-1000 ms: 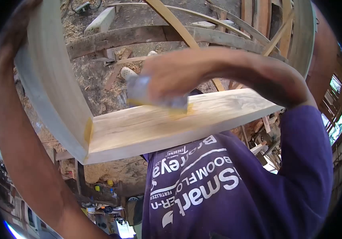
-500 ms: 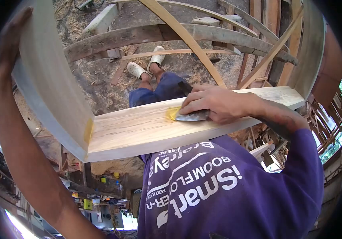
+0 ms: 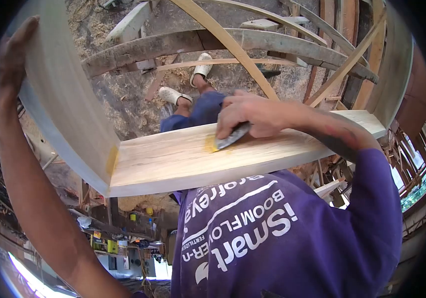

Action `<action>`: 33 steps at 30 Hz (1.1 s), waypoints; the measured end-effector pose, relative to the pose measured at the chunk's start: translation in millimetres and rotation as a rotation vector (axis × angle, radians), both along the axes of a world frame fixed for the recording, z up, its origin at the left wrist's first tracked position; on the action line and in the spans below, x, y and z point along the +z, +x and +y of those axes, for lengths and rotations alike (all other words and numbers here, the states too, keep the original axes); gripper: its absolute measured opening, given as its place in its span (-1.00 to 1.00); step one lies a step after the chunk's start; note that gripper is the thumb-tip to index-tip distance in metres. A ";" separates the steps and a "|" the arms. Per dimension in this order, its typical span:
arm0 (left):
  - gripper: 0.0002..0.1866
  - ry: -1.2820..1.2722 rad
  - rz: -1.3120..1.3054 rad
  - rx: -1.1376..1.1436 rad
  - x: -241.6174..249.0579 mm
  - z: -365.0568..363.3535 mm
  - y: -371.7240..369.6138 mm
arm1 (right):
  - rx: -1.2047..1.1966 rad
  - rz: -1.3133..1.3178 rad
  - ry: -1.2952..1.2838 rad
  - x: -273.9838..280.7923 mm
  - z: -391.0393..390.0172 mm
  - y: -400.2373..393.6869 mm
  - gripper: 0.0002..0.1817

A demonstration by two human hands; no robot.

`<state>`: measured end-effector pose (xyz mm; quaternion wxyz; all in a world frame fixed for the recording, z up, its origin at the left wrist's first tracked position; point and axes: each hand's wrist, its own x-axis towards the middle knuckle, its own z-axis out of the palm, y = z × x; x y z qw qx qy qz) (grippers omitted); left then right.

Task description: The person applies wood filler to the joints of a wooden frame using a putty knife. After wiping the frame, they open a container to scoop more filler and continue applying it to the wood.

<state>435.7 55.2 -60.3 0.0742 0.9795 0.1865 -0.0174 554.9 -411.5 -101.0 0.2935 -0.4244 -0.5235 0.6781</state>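
Note:
My right hand (image 3: 252, 116) grips a metal scraper (image 3: 232, 136), its blade tilted against the top face of a pale wooden board (image 3: 168, 159). Yellow paste (image 3: 210, 144) lies on the wood at the blade's edge. At the left, my left hand (image 3: 11, 62) holds the outer edge of an upright board (image 3: 69, 89), with its fingers pointing up along it; the thumb is hidden. A yellow patch (image 3: 112, 160) marks the corner where the two boards meet.
Another upright board (image 3: 394, 74) joins the pale board's right end. Beyond it lie a curved beam (image 3: 173, 44) and a diagonal strip (image 3: 232, 47). Wood shavings cover the ground around my white shoes (image 3: 173, 94). Shelves with small items (image 3: 112, 247) stand at the lower left.
My right hand has shifted slightly left and up with the scraper, whose blade is now turned more diagonally. The view has shifted slightly, and my feet appear lower down and farther apart.

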 end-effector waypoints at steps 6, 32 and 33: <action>-0.64 -0.151 0.019 0.256 -2.4 -6.9 10.1 | -0.012 -0.103 -0.087 12.1 -45.9 43.4 -0.60; -0.56 -0.092 0.179 0.092 -10.7 29.7 -10.6 | -0.119 -0.092 0.022 -1.1 -8.0 0.7 -0.48; -0.56 -0.036 0.162 0.078 -9.9 24.5 -9.9 | -0.120 -0.046 0.022 -2.6 -8.1 -3.3 -0.47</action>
